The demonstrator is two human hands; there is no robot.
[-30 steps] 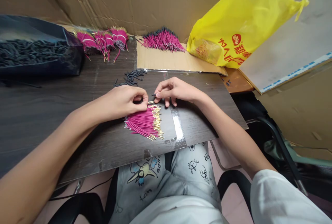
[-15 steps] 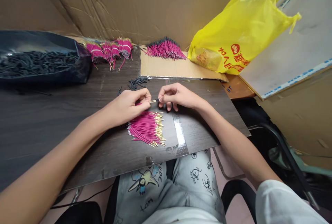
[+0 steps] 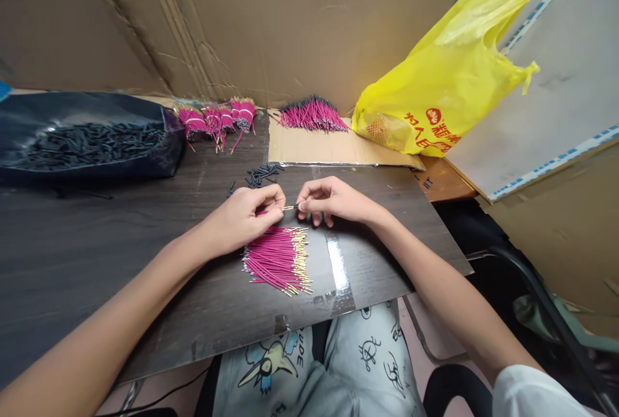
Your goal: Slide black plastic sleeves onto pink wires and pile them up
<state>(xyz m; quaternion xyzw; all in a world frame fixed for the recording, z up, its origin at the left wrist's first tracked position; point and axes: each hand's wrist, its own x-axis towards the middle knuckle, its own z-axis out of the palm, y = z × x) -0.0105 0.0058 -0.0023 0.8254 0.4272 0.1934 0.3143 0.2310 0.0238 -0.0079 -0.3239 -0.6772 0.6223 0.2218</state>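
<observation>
My left hand (image 3: 249,214) pinches a single pink wire (image 3: 265,212) with a gold tip. My right hand (image 3: 331,199) pinches a small black sleeve (image 3: 293,207) at that gold tip, so the two hands nearly meet above the dark wooden board (image 3: 145,256). Just below them lies a loose pile of pink wires with gold tips (image 3: 278,260). A scatter of short black sleeves (image 3: 261,175) lies on the board just beyond my left hand.
A black bag of black sleeves (image 3: 87,143) sits at the far left. Bundled pink wires (image 3: 217,117) and a fan of pink wires (image 3: 312,115) on a cardboard sheet (image 3: 338,146) lie at the back. A yellow plastic bag (image 3: 454,82) stands at right. Cardboard walls surround.
Both hands came together: the left lifted one pink wire from the pile and the right brought a black sleeve to its gold tip. The camera tilted, shifting the scene downward.
</observation>
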